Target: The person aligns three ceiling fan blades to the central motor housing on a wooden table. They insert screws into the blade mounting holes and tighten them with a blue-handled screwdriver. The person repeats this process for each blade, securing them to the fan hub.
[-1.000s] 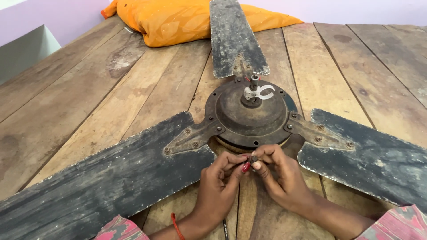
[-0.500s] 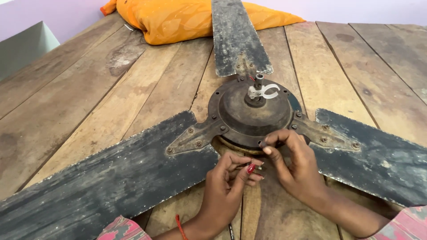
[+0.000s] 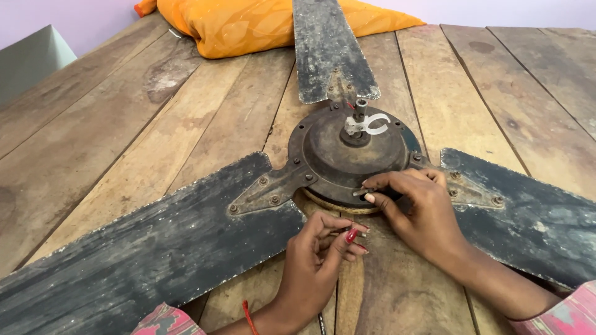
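Note:
An old, dirty ceiling fan lies flat on a wooden plank table (image 3: 124, 142). Its round rusty motor housing (image 3: 329, 155) has a short shaft with a white clip (image 3: 366, 123) on top. My right hand (image 3: 422, 214) rests on the housing's near rim and pinches a small metal screw (image 3: 359, 192) between thumb and forefinger against the rim. My left hand (image 3: 323, 254) hovers just below the housing, over the table, with its fingertips pinched together. Whether they hold anything is unclear.
Three dark, worn blades spread from the housing: one to the near left (image 3: 143, 254), one to the right (image 3: 534, 211), one to the far side (image 3: 329, 43). An orange cushion (image 3: 248, 25) lies at the table's far edge. A grey box corner (image 3: 31, 62) shows at left.
My hands were together below the housing, pinching something small. The right hand has since moved up to the housing's rim with the screw, and the left stayed below.

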